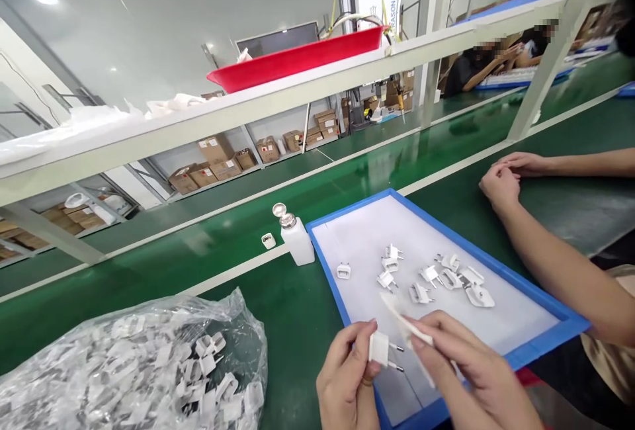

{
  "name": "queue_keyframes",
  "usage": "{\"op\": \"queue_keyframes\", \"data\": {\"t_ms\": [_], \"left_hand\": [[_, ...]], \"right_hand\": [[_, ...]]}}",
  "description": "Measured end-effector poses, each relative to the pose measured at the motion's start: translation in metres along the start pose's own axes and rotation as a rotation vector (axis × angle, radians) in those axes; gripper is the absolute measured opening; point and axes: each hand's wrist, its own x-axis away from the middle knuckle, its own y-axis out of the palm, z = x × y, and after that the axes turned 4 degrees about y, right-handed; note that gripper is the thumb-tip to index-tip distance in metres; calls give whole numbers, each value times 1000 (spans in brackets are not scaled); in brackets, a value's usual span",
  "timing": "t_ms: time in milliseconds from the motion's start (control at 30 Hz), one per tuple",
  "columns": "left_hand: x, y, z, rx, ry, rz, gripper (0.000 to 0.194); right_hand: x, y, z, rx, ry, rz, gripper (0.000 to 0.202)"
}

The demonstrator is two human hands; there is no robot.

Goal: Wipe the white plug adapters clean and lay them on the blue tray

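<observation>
My left hand pinches a white two-pin plug piece, its metal pins pointing right. Close beside it, my right hand grips a thin white cloth between thumb and fingers; the cloth and the plug look slightly apart. Both hands are over the near edge of a blue-rimmed white tray. Several loose white plug pieces lie on the tray. To the left, a clear plastic bag holds many more white plug pieces.
A white pump bottle stands left of the tray, with a small white piece beside it. Another person's hands rest at the right. A shelf with a red tray crosses above the green conveyor belt.
</observation>
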Motion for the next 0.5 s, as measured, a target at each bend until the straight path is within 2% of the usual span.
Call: {"op": "queue_keyframes", "data": {"t_ms": [67, 167, 233, 300, 400, 500], "left_hand": [[-6, 5, -4, -52, 38, -10, 39], [-28, 13, -11, -107, -62, -42, 42], [-54, 21, -13, -184, -175, -88, 41], [-86, 35, -16, -262, -251, -148, 45], [-127, 61, -22, -282, -236, -213, 50], [-141, 73, -28, -304, -213, -301, 58]], "right_hand": [[-8, 4, -5, 155, -131, -48, 34], [-16, -1, -5, 254, -234, -81, 37], [-18, -12, 0, 240, -220, -6, 33], [-19, -24, 7, 244, -167, 140, 28], [-21, -35, 19, 284, -72, 265, 27], [-21, -37, 35, 253, -37, 319, 28]]}}
